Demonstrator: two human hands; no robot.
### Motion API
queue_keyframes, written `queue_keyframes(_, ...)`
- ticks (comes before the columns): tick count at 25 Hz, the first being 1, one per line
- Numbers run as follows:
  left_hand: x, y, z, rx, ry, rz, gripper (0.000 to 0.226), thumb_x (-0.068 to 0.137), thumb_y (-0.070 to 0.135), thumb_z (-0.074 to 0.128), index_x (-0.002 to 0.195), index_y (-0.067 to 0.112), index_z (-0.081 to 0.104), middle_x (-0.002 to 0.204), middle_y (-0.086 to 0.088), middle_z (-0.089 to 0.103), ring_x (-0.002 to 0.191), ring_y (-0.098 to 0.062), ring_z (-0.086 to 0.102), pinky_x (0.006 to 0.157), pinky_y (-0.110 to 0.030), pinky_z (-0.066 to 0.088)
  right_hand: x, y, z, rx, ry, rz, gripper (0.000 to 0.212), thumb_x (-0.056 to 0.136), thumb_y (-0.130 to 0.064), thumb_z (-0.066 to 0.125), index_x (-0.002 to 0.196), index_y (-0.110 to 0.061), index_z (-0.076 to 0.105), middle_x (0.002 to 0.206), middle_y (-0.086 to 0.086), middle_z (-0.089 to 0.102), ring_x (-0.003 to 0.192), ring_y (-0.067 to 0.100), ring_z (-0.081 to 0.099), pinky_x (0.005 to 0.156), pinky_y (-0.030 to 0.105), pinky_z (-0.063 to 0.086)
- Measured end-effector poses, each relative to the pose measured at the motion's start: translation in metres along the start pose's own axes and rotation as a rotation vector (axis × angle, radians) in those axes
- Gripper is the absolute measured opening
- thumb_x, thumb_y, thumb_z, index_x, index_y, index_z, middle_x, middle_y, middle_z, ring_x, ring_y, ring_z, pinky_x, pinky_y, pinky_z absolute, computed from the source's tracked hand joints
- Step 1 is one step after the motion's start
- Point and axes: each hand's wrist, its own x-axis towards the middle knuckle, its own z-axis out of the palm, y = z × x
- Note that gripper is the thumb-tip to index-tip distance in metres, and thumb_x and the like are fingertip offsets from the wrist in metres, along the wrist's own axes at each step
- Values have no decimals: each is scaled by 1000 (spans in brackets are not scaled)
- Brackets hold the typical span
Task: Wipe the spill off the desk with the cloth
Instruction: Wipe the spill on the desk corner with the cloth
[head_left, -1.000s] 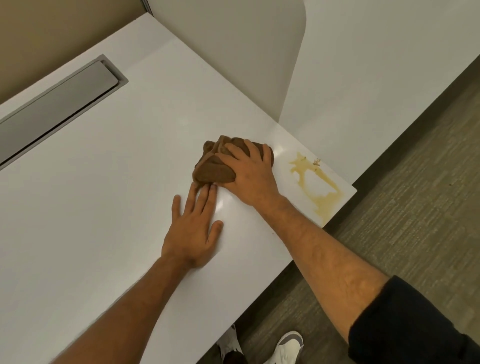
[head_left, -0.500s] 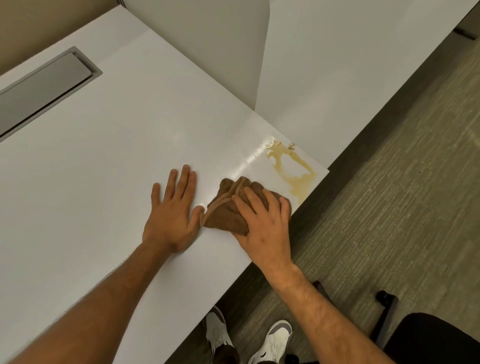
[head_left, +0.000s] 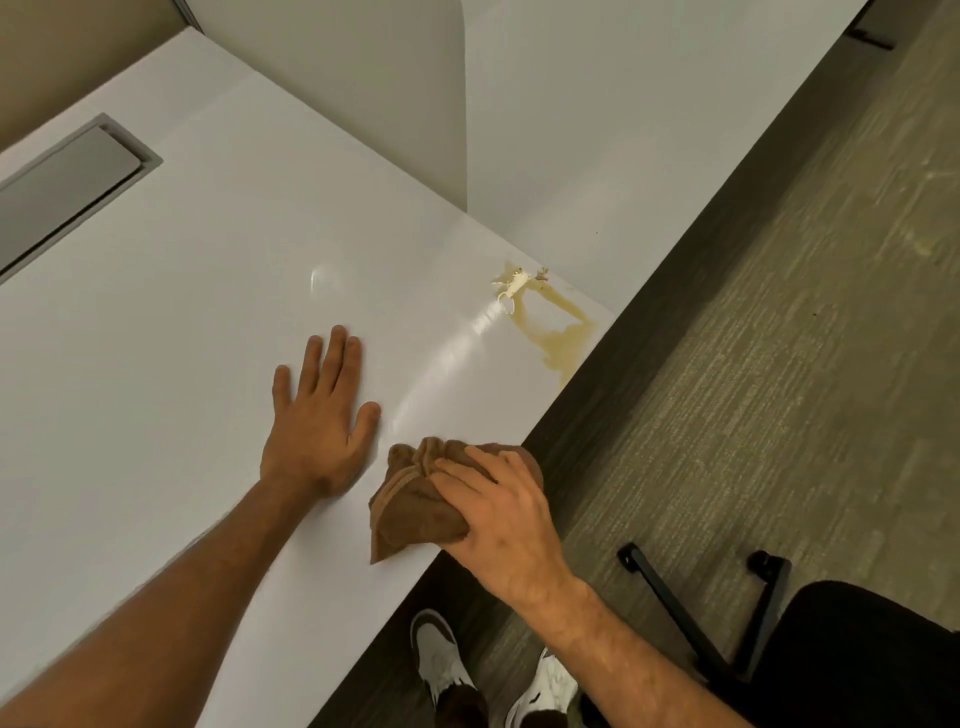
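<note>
Clearly the cloth (head_left: 415, 506) is going to handle as something soft and light: it is bunching into a brown wad, folds gathering toward its top, and it is probably yielding to any pressure. Taking hold over the top of the wad, as is happening, looks best, since the palm can press a broad patch flat. The right hand (head_left: 498, 514) is curling over it, fingers closing on the fabric, at the desk (head_left: 156, 322) edge in the lower middle of the frame. The left hand (head_left: 317, 415) is lying flat and fully spread, gripping nothing, palm down just left of the cloth, its arm reaching in from the lower left. The spill (head_left: 553, 325), a yellowish puddle, is sitting at the desk corner right of centre, well apart from the cloth, so most of the wiping seems not yet done.
</note>
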Motion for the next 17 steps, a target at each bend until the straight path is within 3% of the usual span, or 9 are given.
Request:
queue_keyframes(3,-2,-1,1,-10,10,-1,75,103,55,17,166,28,-15,175,8,-20,162,-17,-18,130,-55,-5,-5,-16,-12,271,-25,39,49,78,-39,83,121,-19,69,115,-1,75,109,16,68,98,45,55)
queue_keyframes(6,0,-1,2,-11,20,8,75,104,55,17,167,28,-13,175,9,-20,162,-16,-19,129,-55,-6,8,-4,-48,497,194,211,54,81,-53,71,128,-29,61,119,-8,72,111,5,65,97,33,57)
queue_keyframes(8,1,0,1,-2,14,5,75,104,55,17,167,28,-13,175,9,-20,162,-16,-19,130,-54,-7,22,17,-69,431,345,265,57,80,-48,75,131,-29,59,120,-9,71,112,-1,60,98,31,54)
queue_keyframes(11,-1,1,0,-18,8,-3,75,103,55,17,167,28,-13,175,10,-19,162,-15,-19,130,-54,-7,44,52,-86,231,408,312,58,81,-32,80,135,-23,60,129,-5,68,118,0,53,103,38,50)
queue_keyframes(14,-1,2,0,-18,4,-7,75,102,55,16,166,30,-15,174,11,-20,161,-14,-19,130,-54,-7,61,73,-73,-69,232,328,68,82,-27,82,143,-18,54,150,5,54,138,27,47,110,53,40)
queue_keyframes(17,0,1,1,-10,4,-11,75,103,54,17,166,31,-16,174,11,-20,161,-13,-20,130,-53,-7,69,67,-45,-258,30,357,70,90,-45,71,151,-24,44,162,9,37,149,41,27,118,63,23)
